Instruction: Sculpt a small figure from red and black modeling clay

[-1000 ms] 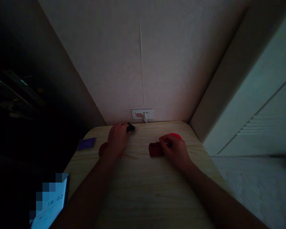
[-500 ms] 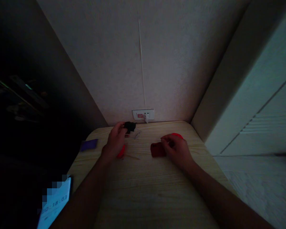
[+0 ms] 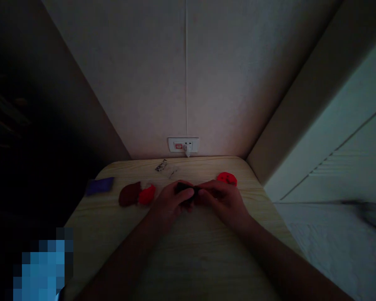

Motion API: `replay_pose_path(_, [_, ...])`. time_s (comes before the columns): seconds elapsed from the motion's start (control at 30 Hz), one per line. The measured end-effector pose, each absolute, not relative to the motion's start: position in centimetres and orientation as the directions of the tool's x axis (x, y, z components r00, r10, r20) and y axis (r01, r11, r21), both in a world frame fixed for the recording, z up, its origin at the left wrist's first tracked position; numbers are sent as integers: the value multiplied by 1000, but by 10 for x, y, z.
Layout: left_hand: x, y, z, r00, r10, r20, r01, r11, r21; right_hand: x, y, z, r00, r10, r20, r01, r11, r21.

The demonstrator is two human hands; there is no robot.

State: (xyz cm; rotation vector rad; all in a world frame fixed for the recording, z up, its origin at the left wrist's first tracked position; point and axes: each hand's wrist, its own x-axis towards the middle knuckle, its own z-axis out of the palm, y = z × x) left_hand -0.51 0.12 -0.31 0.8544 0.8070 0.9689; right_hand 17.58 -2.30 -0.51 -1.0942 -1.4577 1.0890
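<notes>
My left hand (image 3: 169, 202) and my right hand (image 3: 223, 200) meet over the middle of a light wooden table (image 3: 188, 255). Between their fingertips sits a small black object (image 3: 185, 191), which my left fingers pinch. My right fingers curl against its right side; whatever else they hold is hidden in the dark. To the left lie a bright red lump (image 3: 146, 194) and a dark red lump (image 3: 129, 195). A third red lump (image 3: 227, 178) lies just behind my right hand.
A purple flat piece (image 3: 99, 185) lies at the table's left edge. A small wrapper (image 3: 161, 166) lies near the wall under a socket plate (image 3: 183, 145) with a white cable. A lit phone screen (image 3: 42, 271) is at lower left. A white bed (image 3: 341, 242) stands at the right.
My left hand carried the black object from near the wall socket to the table's middle, where it now meets my right hand. The dark red piece beside my right hand is no longer visible.
</notes>
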Motion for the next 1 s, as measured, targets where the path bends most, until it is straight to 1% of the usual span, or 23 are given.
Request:
replay_pose_path(0.17, [-9,-1,-16,291,955,-54,-189,113,975,177,-25,1,-149,974,173,176,198,-964])
replay_pose_path(0.27, [-11,-3,-19,256,966,35,-114,-5,993,176,-25,0,-161,971,175,182,204,-962])
replay_pose_path(0.33, [-10,-3,-20,242,967,81,-110,-56,992,176,-25,-2,-174,967,186,157,214,-964])
replay_pose_path(0.47, [-6,-5,-24,246,963,108,-118,-81,990,176,-25,-4,-169,961,218,130,241,-962])
replay_pose_path(0.6, [-4,-8,-24,220,959,181,-124,-156,980,178,-24,-1,-161,967,197,121,218,-968])
replay_pose_path(0.73, [-4,-10,-20,150,934,325,-12,-327,945,179,-21,-1,-169,975,145,87,161,-983])
replay_pose_path(0.8, [-4,-12,-18,143,916,375,37,-383,923,179,-21,-2,-158,979,126,92,142,-986])
replay_pose_path(0.9, [-4,-13,-18,150,908,390,73,-404,912,179,-21,-4,-120,983,136,108,149,-983])
replay_pose_path(1.0, [-3,-13,-18,147,922,359,58,-370,927,179,-21,-3,-84,986,142,103,150,-983])
